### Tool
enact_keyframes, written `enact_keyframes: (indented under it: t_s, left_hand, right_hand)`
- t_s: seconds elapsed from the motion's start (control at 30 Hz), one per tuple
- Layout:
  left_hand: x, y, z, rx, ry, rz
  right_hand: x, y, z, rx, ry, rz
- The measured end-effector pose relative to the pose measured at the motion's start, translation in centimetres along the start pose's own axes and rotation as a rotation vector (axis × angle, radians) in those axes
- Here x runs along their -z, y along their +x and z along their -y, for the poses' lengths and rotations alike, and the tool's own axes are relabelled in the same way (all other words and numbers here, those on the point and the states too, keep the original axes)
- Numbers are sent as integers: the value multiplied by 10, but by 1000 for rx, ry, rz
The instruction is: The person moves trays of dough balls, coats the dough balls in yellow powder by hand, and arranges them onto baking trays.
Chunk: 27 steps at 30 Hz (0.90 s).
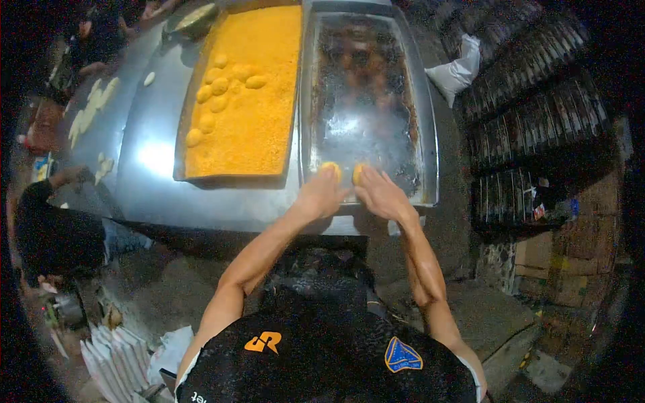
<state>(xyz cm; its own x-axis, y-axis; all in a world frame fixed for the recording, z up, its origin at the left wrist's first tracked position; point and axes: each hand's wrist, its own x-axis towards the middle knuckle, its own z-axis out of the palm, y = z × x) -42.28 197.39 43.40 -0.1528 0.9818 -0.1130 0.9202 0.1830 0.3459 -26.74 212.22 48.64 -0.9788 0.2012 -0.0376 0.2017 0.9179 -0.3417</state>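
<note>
At the near end of a dark, greased baking tray (336, 138), my left hand (322, 195) has its fingers closed on a yellow crumb-coated dough ball (330, 167). Just to its right, my right hand (384, 195) grips another yellow dough ball (357, 175). Both balls are low over the tray surface, partly covered by my fingers. Left of this tray stands a deep tray of yellow crumbs (265, 134), where several coated dough balls (219, 85) lie clustered along the left side.
Pale dough pieces (94, 111) lie on the metal table (144, 114) at left, near other people's arms (67, 176). A metal bowl (193, 20) sits behind the crumb tray. To the right are a white bag (459, 70) and stacked dark trays (537, 114).
</note>
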Motion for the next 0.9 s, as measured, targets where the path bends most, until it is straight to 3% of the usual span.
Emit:
enact_keyframes:
  t_s: [0.07, 0.13, 0.2, 0.27, 0.3, 0.33, 0.37, 0.4, 0.43, 0.47, 0.53, 0.57, 0.63, 0.77, 0.8, 0.87, 0.9]
  left_hand:
    - [5, -9, -16, 96, 42, -218]
    - [9, 1, -21, 150, -14, -159]
    - [33, 3, -21, 212, -75, 88]
    - [68, -1, 3, 113, -378, 202]
    - [89, -17, 20, 22, -416, -127]
    - [108, -24, 50, 121, -524, -272]
    - [134, -33, 87, 343, -504, -373]
    - [118, -41, 158, 407, -435, -626]
    - [148, -63, 197, 526, -391, -765]
    - [158, -78, 236, 748, 310, -638]
    - [143, -95, 307, 804, 598, -621]
    - [148, -95, 314, 813, 598, -640]
    - [143, -101, 311, 808, 524, -408]
    - [125, -115, 297, 774, 405, -486]
    - [127, -123, 291, 724, 223, -513]
    - [143, -130, 282, 651, 31, -525]
    - [150, -132, 275, 673, -236, -555]
  right_hand:
    - [-12, -8, 9, -179, 85, 162]
    - [-1, -3, 4, -199, 106, 304]
    - [9, 7, 8, -177, 51, 353]
    - [39, 28, 20, -242, 148, 445]
    - [42, 39, 27, -211, 121, 427]
    - [43, 45, 33, -270, 175, 207]
    - [45, 55, 36, -330, 234, -7]
    - [51, 77, 45, -313, 215, -9]
    - [57, 108, 61, -221, 268, -130]
    - [61, 140, 77, -129, 326, -248]
    - [65, 215, 106, -17, 274, -285]
    - [55, 253, 111, 38, 203, -364]
    - [5, 333, 91, 117, 64, -429]
    - [-26, 410, 75, 68, -135, -311]
    - [-25, 413, 73, 63, -137, -311]
    - [-12, 407, 71, -241, 398, -224]
    - [-3, 391, 65, -342, 868, -104]
